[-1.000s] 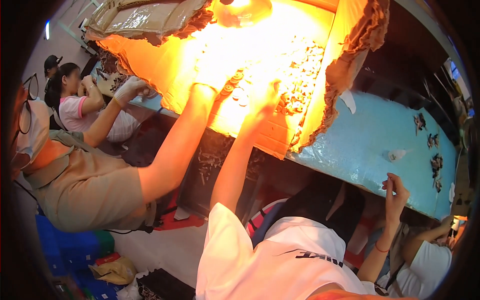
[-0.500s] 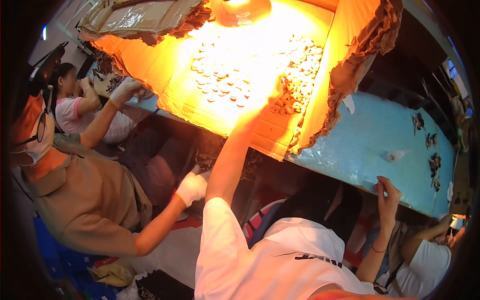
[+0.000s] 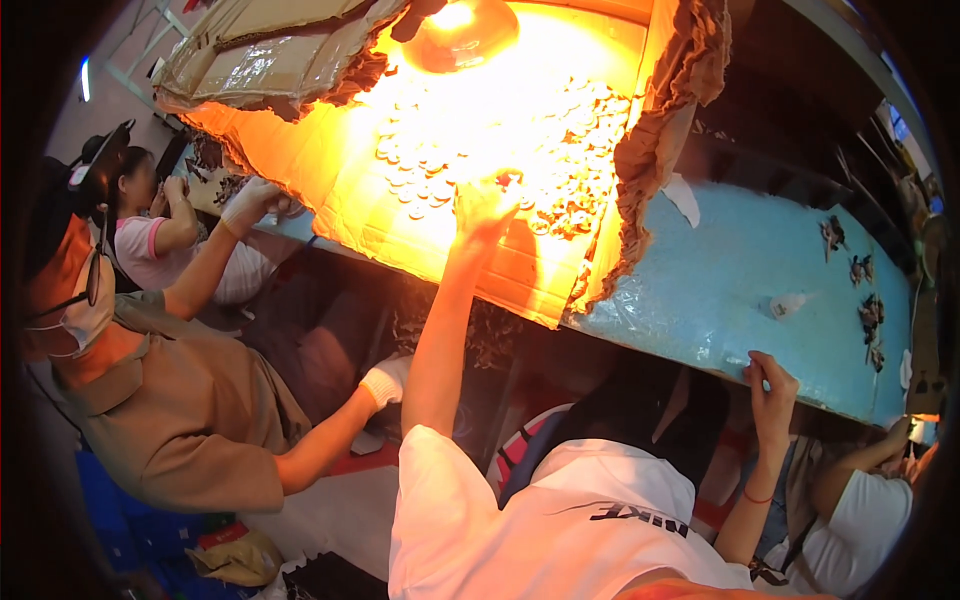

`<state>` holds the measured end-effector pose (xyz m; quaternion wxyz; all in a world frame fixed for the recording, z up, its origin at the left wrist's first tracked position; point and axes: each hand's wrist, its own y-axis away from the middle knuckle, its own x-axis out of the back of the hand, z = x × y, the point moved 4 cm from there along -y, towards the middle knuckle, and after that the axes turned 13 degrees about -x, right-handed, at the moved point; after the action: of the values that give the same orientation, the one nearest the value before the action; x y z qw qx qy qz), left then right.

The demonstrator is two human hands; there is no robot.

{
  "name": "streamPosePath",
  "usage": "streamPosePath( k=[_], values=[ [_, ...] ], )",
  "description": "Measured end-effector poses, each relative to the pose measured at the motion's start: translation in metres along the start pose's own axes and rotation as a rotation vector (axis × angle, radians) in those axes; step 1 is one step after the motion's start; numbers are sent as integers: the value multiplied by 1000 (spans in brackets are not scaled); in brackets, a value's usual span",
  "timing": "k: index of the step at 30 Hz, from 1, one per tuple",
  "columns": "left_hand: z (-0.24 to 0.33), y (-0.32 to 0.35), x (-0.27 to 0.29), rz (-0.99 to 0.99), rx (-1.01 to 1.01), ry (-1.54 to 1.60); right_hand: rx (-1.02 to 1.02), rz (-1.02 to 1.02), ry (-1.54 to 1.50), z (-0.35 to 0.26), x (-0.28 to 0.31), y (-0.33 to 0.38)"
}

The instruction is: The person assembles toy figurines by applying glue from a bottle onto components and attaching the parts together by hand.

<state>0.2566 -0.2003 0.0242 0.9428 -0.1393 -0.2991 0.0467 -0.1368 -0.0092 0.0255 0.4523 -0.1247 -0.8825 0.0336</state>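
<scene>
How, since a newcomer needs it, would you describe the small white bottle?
Start at the blue tabletop right of the lit cardboard box. The small white bottle shows above the right hand, between a white scrap and dark clusters. It is paler than the clusters, stubbier than the scrap.

Beneath the glowing lamp (image 3: 462, 42), we see the left hand (image 3: 486, 208) toward the front edge of the torn cardboard box (image 3: 345, 212), small round pieces (image 3: 572, 200) on either side, and the right hand (image 3: 773, 396), fingers bent, at the blue tabletop's (image 3: 700, 285) near edge.
</scene>
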Motion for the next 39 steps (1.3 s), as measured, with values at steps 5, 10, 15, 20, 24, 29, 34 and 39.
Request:
streamPosePath(
  k=[5, 10, 15, 20, 24, 29, 34, 39],
  values=[
    [37, 42, 0, 305, -436, -179, -59, 37, 8, 14, 6, 5],
    [109, 125, -33, 61, -448, -99, 37, 175, 87, 33, 18, -1],
    [137, 133, -100, -223, -575, 183, -50, 250, -104, 62, 54, -36],
    [129, 101, -175, -350, -485, 97, -312, 292, -520, 162, 87, -120],
    [138, 95, -182, -294, -599, -60, -190, 468, 124, 185, 85, -193],
    [142, 99, -172, -223, -598, -75, -264, 494, 484, 215, 67, -235],
    [172, 119, -154, -220, -632, 94, -396, 380, 86, 220, 84, -192],
    [200, 148, -187, -334, -526, 485, -548, -57, -1100, 156, 65, -76]
  ],
)
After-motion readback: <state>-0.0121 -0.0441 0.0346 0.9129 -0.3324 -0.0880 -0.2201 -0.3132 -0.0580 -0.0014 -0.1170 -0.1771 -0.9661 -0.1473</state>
